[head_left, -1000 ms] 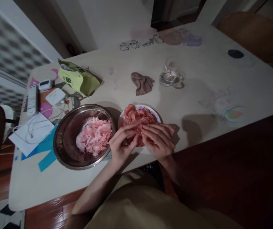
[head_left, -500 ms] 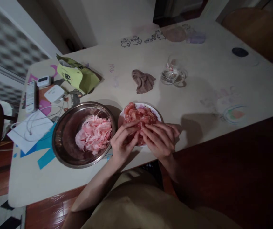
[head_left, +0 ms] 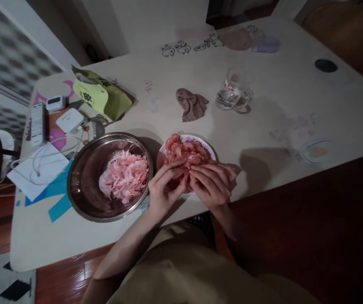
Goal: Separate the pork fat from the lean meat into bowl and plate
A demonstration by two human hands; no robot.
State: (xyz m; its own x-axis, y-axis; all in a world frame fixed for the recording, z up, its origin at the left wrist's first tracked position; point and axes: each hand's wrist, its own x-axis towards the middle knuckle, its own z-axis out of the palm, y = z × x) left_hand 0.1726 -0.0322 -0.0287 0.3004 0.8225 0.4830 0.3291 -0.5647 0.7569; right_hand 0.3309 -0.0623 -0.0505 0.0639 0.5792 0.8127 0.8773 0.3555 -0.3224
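Note:
My left hand (head_left: pixel 165 185) is closed in a pinch at the near left side of a white plate (head_left: pixel 211 148) heaped with raw meat pieces (head_left: pixel 189 150). Opposite it, my right hand (head_left: pixel 213 183) has its fingers bent over the plate's near right side, fingertips almost meeting the left ones. A small piece of meat (head_left: pixel 186 166) appears pinched between the two hands; fingers hide most of it. Left of the plate stands a steel bowl (head_left: pixel 84 190) with a mound of thin, pale pink meat slices (head_left: pixel 124 175).
Behind the plate lie a crumpled brown cloth (head_left: pixel 191 104) and a glass cup (head_left: pixel 233 95). A green bag (head_left: pixel 103 95) stands beyond the bowl. Further left are a remote control (head_left: pixel 38 123), a white box-shaped device (head_left: pixel 70 120), a cable and white paper (head_left: pixel 37 173). The table's near edge is close to my body.
The view has shifted slightly. Both hands stay over the plate, their fingers moving only a little at the meat. Bowl and plate stay in place.

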